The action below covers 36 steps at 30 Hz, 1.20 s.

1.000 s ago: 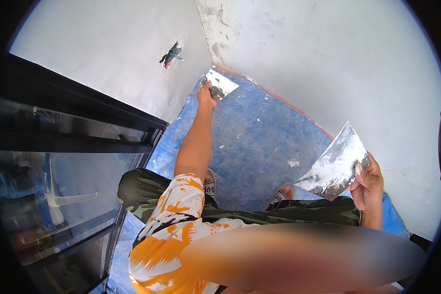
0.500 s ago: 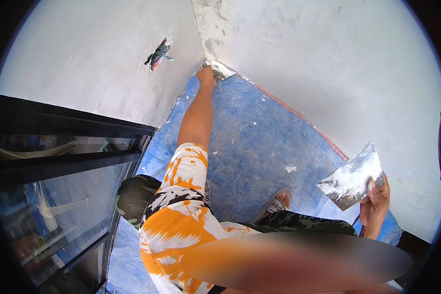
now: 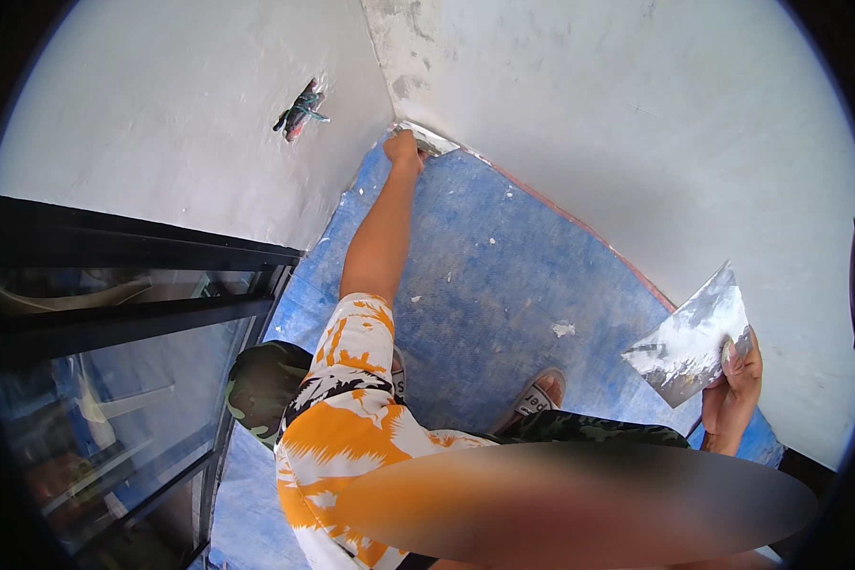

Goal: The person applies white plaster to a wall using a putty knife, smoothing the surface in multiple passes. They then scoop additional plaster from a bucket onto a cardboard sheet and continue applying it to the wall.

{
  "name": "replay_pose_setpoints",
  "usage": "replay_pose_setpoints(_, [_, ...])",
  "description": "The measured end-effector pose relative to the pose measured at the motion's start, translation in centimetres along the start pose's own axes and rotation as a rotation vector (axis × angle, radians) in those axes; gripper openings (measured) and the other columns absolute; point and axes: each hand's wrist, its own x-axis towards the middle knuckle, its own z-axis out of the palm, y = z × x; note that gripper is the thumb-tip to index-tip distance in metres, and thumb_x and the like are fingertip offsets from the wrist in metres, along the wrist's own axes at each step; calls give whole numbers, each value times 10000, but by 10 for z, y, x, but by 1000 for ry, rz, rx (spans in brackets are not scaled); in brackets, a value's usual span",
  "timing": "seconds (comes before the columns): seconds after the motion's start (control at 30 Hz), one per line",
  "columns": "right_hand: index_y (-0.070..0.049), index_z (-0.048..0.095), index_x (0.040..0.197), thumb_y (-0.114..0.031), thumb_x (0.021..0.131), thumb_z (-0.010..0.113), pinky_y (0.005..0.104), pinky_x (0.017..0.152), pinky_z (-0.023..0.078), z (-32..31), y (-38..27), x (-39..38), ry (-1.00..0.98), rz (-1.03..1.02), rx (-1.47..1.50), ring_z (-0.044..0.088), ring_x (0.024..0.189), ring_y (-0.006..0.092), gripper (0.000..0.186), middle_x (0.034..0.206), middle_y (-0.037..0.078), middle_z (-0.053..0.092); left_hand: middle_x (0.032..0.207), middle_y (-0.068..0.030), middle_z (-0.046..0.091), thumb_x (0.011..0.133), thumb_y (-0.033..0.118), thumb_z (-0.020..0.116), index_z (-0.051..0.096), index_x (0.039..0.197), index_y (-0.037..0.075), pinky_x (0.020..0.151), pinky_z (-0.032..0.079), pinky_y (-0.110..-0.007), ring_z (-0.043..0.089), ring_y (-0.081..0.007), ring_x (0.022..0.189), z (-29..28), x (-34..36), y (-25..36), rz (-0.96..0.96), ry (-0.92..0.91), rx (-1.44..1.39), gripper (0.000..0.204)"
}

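My left hand [image 3: 401, 150] is stretched out to the bottom of the wall corner, closed on a flat metal scraper [image 3: 434, 142], whose blade is mostly hidden behind it and lies along the foot of the wall. My right hand [image 3: 731, 382] grips a wide square metal plate [image 3: 682, 331], smeared with pale material, near the right wall, with my thumb on its upper face.
Pale plastered walls [image 3: 617, 104] meet at the corner; the left one has a hole with bundled wires [image 3: 297, 116]. A blue floor covering [image 3: 484, 256] has white specks. A black-framed glass panel [image 3: 161, 380] stands on the left. My sandalled foot [image 3: 540, 394] is below.
My left hand has moved forward with the scraper into the corner and stayed there over the last half second. My right hand has shifted right and slightly down with the plate.
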Motion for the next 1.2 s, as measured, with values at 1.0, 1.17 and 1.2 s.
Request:
replay_pose_setpoints(1.0, [98, 390, 1369, -79, 943, 578, 364, 1025, 431, -81, -25, -10, -13, -184, 270, 557, 1167, 216, 499, 1273, 158, 563, 937, -198, 651, 907, 132, 553, 575, 1084, -106, 694, 582, -426, 674, -326, 774, 52, -199, 152, 686, -332, 233, 298])
replay_pose_setpoints(1.17, [102, 388, 1375, -66, 930, 570, 363, 1032, 427, -63, -29, -24, 11, -154, 213, 553, 1178, 224, 510, 1282, 166, 558, 981, -260, 649, 931, 165, 524, 614, 1110, -80, 792, 496, -451, 647, -403, 857, -9, -131, 19, 1076, 56, 589, 317])
replay_pose_setpoints(1.2, [102, 388, 1375, -68, 928, 571, 364, 1028, 430, -58, -28, -25, 28, -164, 208, 556, 1174, 225, 512, 1281, 167, 558, 1020, -256, 645, 941, 151, 513, 602, 1162, -71, 820, 498, -447, 633, -407, 900, -8, -105, 3, 1133, 79, 604, 326])
